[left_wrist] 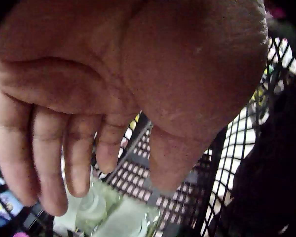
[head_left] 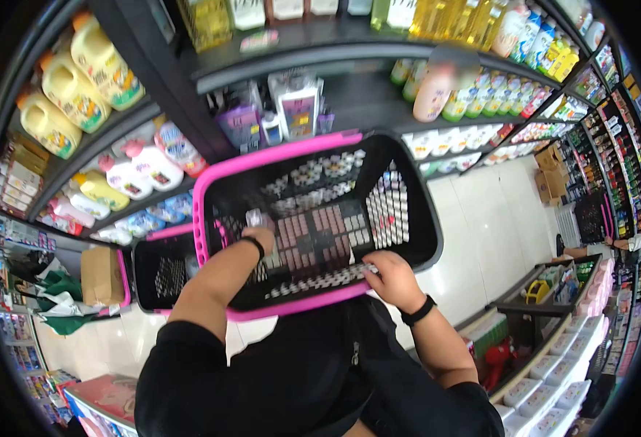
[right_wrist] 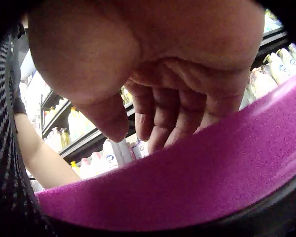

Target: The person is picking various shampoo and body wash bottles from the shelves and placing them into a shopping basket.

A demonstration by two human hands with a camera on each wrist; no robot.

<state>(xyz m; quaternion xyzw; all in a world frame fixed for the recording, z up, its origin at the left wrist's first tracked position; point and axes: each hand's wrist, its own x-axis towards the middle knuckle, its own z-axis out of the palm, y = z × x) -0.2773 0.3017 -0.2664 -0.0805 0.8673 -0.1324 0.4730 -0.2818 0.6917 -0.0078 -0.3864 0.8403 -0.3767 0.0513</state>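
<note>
Black basket (head_left: 420, 204), left fingers (left_wrist: 49, 158) loosely parted inside

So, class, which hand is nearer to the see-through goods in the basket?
Left. The left hand is right by the goods; the right hand is at the basket's pink rim, farther away.

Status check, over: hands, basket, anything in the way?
Left hand inside basket, fingers loosely extended near clear containers; contact unclear. Right hand at the basket's near pink rim. Nothing visibly in the way.
</note>
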